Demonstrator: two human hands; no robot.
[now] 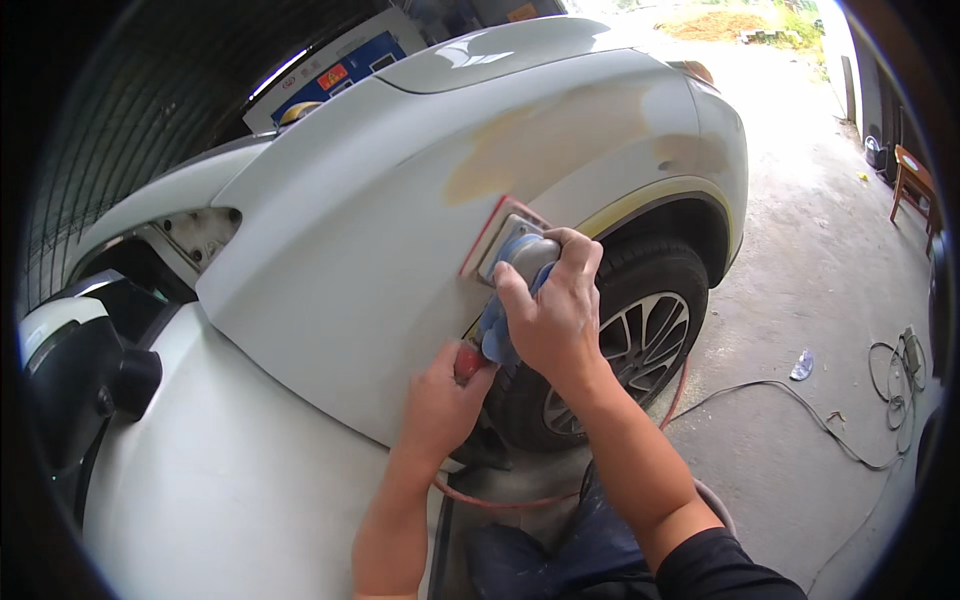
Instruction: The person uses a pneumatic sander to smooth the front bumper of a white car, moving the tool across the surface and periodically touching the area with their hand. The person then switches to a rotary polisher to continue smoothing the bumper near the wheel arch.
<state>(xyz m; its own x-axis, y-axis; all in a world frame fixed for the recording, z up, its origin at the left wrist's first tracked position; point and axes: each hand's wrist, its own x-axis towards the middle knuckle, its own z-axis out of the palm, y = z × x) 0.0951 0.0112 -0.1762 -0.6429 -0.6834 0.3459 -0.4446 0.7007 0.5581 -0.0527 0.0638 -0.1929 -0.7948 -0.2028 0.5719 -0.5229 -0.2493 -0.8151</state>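
An air sander (496, 338) with a blue body and a flat rectangular pad edged in red rests against the white car's fender (330, 270). My right hand (560, 320) wraps over the sander's head from above, thumb on the near side. Lower down, my left hand (440, 400) is closed round the tool's rear end, where a red part shows by the thumb. Just above the pad, a tan and yellowish filler patch (560, 140) spreads across the panel. Yellow also lines the wheel arch (650, 200). The pad's underside is hidden.
The front wheel (650, 345) stands right beside my right forearm. A red hose (520, 503) runs below my hands. On the left are the door (240, 470) and side mirror (75, 390). A cable (790, 385) lies on the floor at right, near a wooden stool (912, 185).
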